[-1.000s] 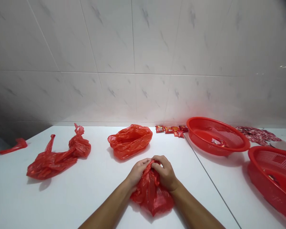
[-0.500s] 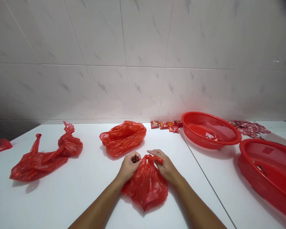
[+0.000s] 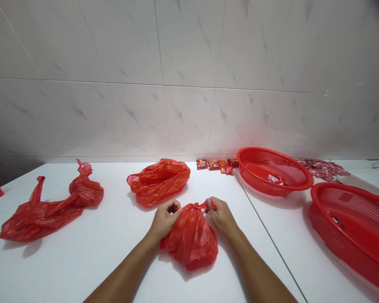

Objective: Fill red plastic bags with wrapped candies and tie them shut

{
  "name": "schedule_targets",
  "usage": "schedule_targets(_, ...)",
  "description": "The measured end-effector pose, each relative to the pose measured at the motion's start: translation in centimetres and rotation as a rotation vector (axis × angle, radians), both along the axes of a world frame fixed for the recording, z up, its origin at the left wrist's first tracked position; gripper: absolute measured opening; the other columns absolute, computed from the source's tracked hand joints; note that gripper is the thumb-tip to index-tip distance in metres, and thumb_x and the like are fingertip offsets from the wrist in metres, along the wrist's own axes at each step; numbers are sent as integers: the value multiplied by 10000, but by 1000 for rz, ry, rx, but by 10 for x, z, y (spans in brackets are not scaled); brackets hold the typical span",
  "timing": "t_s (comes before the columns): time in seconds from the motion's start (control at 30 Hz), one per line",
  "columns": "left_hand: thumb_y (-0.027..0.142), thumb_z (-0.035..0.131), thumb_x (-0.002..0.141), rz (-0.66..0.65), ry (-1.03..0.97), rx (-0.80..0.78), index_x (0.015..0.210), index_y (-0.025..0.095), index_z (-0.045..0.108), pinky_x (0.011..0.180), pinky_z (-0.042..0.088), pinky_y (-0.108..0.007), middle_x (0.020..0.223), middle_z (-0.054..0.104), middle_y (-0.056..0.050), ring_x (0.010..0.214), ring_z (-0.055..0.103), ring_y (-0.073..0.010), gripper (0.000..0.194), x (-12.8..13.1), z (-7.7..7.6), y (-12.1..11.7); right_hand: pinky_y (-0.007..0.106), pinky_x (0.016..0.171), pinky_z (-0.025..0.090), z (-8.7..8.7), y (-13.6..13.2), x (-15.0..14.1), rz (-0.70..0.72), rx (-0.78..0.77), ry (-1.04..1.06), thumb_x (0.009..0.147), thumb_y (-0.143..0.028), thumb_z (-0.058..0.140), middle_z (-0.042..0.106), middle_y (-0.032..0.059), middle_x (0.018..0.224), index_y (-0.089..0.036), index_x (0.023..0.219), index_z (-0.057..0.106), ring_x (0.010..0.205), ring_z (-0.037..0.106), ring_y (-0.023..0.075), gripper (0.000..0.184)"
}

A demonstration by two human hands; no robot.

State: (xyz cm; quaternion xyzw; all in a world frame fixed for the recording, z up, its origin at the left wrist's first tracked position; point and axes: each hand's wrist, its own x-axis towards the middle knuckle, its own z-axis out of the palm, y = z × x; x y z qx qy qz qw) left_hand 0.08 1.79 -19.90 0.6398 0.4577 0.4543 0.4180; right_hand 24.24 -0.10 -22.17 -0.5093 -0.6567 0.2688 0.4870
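A filled red plastic bag (image 3: 191, 242) rests on the white table in front of me, its neck gathered and twisted at the top. My left hand (image 3: 164, 219) is closed in a pinch at the left side of the neck. My right hand (image 3: 220, 214) is closed around a handle end that stretches out to the right. What is inside the bag cannot be made out through the plastic. Just behind my hands lies another red plastic bag (image 3: 159, 185) with its mouth spread open.
To the left are a red bag with handles up (image 3: 39, 216) and a knotted red bag (image 3: 86, 189). Small red packets (image 3: 207, 164) line the wall. On the right stand two red baskets, a farther one (image 3: 273, 189) and a nearer one (image 3: 344, 240), with a few wrapped pieces inside.
My right hand has closed on the handle and drawn it to the right, and the bag's neck has become tighter. The whole view has shifted slightly, moving the surroundings left.
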Motion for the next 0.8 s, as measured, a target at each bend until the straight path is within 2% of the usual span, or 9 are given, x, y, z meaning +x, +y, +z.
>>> schedule_targets(0.17, 478, 800, 833, 166, 39, 118, 718, 195, 594, 638, 411, -259, 689, 581, 23, 656, 503, -137, 368, -24, 7, 16, 328, 595, 408, 5, 5, 21, -286, -65, 234, 937, -787, 556, 569, 29, 576, -235, 615, 620, 578, 517, 207, 642)
schedule_targets(0.27, 482, 731, 899, 200, 2, 155, 779, 206, 598, 732, 493, -288, 796, 647, -10, 762, 602, -176, 329, -18, 6, 7, 317, 553, 419, 2, 3, 10, -168, -210, 548, 908, -840, 543, 582, 31, 551, -193, 823, 736, 538, 529, 201, 681)
schedule_targets(0.33, 469, 733, 896, 177, -4, 202, 983, 223, 660, 911, 539, -354, 1087, 716, -71, 1040, 673, -249, 271, -9, 2, -5, 319, 557, 455, -3, 0, -6, 5, -300, 770, 911, -838, 547, 631, 37, 610, -185, 1075, 757, 554, 572, 208, 705)
schedule_targets(0.37, 456, 771, 859, 144, 8, 228, 1141, 242, 664, 1021, 523, -408, 1269, 691, -100, 1207, 645, -295, 370, -6, 0, -11, 334, 592, 493, -6, -3, -15, 95, -321, 839, 911, -827, 567, 668, 51, 671, -200, 1098, 751, 597, 613, 219, 680)
schedule_targets(0.43, 400, 889, 711, 35, 77, 253, 1464, 303, 536, 1185, 428, -519, 1561, 533, -133, 1454, 491, -381, 838, 0, -4, -20, 395, 747, 563, -10, -7, -31, 257, -315, 866, 907, -792, 618, 734, 96, 849, -219, 946, 742, 758, 690, 255, 587)
schedule_targets(0.53, 231, 954, 511, -121, 260, 215, 1651, 393, 330, 1259, 335, -598, 1728, 339, -106, 1567, 324, -449, 1310, 2, -10, -27, 454, 981, 536, -13, -11, -45, 397, -251, 820, 934, -734, 629, 745, 132, 1077, -216, 774, 671, 988, 703, 294, 543)
schedule_targets(0.6, 177, 911, 534, -159, 376, 181, 1618, 420, 419, 1249, 347, -604, 1700, 405, -79, 1537, 378, -449, 1215, 3, -9, -28, 457, 997, 530, -14, -10, -46, 420, -225, 824, 955, -717, 603, 738, 134, 1108, -218, 812, 679, 1009, 697, 295, 524)
schedule_targets(0.67, 175, 838, 629, -154, 438, 189, 1472, 411, 617, 1196, 407, -588, 1550, 591, -68, 1415, 531, -421, 902, 4, -5, -27, 443, 939, 550, -14, -6, -41, 412, -174, 797, 945, -723, 608, 735, 140, 1128, -215, 851, 701, 956, 696, 285, 525)
schedule_targets(0.8, 194, 719, 763, -109, 450, 250, 1034, 355, 808, 1015, 533, -503, 1217, 763, -62, 1136, 689, -356, 328, 8, 10, -28, 347, 640, 532, -20, 12, -18, 165, -51, 798, 917, -760, 612, 730, 119, 1169, -219, 824, 703, 680, 621, 186, 556)
